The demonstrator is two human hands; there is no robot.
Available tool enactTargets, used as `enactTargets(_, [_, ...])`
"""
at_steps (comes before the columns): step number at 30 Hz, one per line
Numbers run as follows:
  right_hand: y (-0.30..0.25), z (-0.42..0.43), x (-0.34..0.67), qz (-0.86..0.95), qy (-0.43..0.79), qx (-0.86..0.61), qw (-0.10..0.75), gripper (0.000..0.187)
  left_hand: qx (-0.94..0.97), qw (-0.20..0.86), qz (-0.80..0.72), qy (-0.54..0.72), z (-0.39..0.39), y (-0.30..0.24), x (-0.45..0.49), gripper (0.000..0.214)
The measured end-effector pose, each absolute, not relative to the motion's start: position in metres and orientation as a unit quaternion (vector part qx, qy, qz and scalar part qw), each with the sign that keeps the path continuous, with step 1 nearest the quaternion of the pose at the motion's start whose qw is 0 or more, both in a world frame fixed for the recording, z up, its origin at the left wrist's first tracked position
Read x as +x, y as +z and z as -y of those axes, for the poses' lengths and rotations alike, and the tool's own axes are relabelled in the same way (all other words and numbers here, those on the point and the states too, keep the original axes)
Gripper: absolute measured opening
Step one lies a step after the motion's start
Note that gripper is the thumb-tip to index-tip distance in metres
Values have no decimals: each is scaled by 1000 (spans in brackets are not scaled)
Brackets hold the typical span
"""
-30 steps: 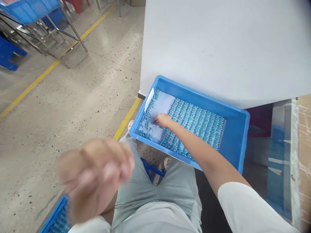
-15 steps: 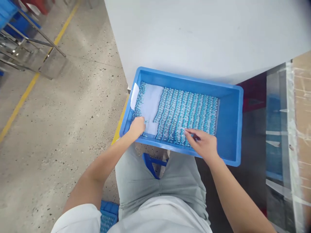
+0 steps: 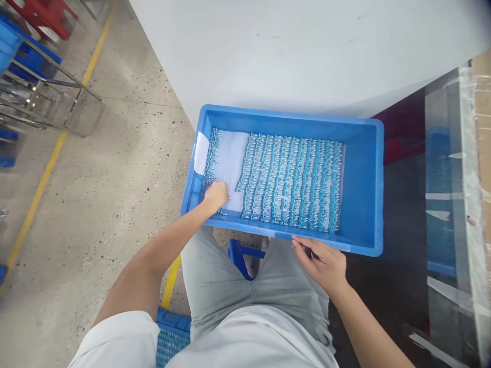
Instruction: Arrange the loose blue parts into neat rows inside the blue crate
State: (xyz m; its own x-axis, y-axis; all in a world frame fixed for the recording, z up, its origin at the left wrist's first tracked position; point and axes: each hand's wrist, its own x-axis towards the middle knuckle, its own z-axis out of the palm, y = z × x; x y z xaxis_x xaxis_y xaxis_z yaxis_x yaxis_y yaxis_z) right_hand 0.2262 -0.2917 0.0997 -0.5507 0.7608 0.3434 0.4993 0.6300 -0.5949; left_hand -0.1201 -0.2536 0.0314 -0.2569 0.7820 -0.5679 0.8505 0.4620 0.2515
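Observation:
A blue plastic bin (image 3: 360,189) lies across in front of my legs. Small teal-and-silver parts (image 3: 291,179) stand in several close rows on a pale sheet (image 3: 230,153) inside it, with one more row along the left end. My left hand (image 3: 217,195) is closed in a fist low over the left end of the bin. A tiny bit of a part shows at its fingertips; the rest is hidden by the fingers. At the front rim, my right hand (image 3: 322,263) has its thumb and forefinger slightly apart, with nothing visible between them.
A white panel (image 3: 276,61) rises just behind the bin. Below my left arm sits another blue bin (image 3: 172,332) of similar parts. A metal-framed rack (image 3: 49,82) and a red stool (image 3: 49,18) stand at the far left, and shelving (image 3: 441,204) at the right.
My right hand has drawn back from over the rows to the front rim. My left hand stays closed at the left end. The view has shifted slightly.

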Motion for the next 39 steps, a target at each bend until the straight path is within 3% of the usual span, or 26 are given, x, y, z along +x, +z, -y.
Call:
enactTargets(10, [84, 304, 218, 841, 260, -365, 302, 10, 457, 368, -809, 29, 245, 18, -109, 16])
enactTargets(17, [86, 305, 218, 836, 269, -372, 300, 11, 455, 380, -805, 15, 245, 7, -107, 27])
enactTargets(39, [76, 310, 222, 822, 299, -386, 292, 13, 454, 371, -810, 3, 243, 6, -97, 20])
